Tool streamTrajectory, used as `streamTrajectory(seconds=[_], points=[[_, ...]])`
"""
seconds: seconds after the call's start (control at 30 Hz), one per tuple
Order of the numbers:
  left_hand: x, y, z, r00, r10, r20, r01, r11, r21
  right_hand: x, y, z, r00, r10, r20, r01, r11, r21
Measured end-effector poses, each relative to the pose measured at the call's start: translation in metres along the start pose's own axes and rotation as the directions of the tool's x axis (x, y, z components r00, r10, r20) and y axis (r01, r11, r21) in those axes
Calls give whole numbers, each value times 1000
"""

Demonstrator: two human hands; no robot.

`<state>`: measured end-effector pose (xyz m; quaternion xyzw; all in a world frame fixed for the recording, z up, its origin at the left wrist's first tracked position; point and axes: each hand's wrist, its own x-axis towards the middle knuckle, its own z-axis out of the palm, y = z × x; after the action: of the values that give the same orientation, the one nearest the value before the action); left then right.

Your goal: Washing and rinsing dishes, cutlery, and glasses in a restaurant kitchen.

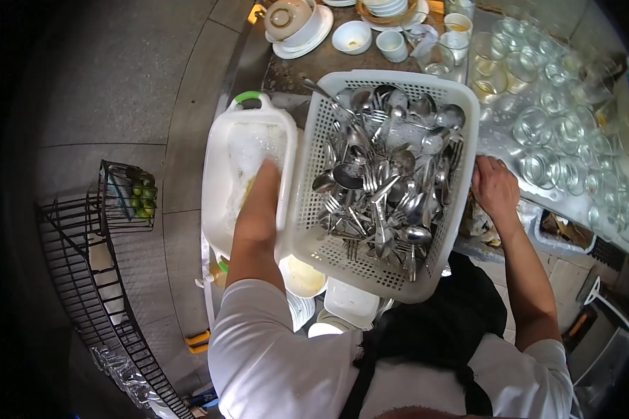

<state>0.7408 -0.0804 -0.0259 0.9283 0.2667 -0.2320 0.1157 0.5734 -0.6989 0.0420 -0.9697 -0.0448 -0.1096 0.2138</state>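
My left hand (268, 170) reaches into a white plastic tub (215, 173) with green handles; suds and cloudy water hide its fingers and anything in them. Beside the tub is a white perforated plastic basket (306, 209), full of wet metal spoons (415, 235) and forks (369, 180), with some foam among them. A long handle sticks out over the basket's far left corner. My right hand (495, 183) is at the basket's right side, its fingers curled against the outer wall near the rim.
Clear glasses (540, 167) crowd a wet metal drainboard (495, 141) at right. Beyond the basket, bowls (351, 37) and cups (392, 46) stand on the counter (299, 70). Stacked plates (300, 309) lie below the tub. A black wire rack (73, 262) is at left.
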Motion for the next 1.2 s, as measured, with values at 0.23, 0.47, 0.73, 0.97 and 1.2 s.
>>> streamTrajectory(seconds=[0.23, 0.47, 0.73, 0.97, 1.2], points=[[-47, -23, 10, 999, -8, 35, 15, 976, -219, 1, -1, 2, 999, 2, 36, -1, 1000, -26], [-124, -65, 22, 990, -51, 133, 114, 842, -527, 3, -3, 6, 1000, 9, 9, -8, 999, -45], [-199, -37, 25, 917, 70, 392, 290, 558, -778, 1, -3, 6, 1000, -12, -14, 12, 999, -43], [-254, -42, -2, 842, 165, 514, 411, 422, -808, 0, -3, 7, 1000, 15, 23, -13, 998, -65], [-289, -4, -46, 923, 210, 321, 128, 620, -774, 1, -4, 9, 997, 42, 59, -36, 995, -89]])
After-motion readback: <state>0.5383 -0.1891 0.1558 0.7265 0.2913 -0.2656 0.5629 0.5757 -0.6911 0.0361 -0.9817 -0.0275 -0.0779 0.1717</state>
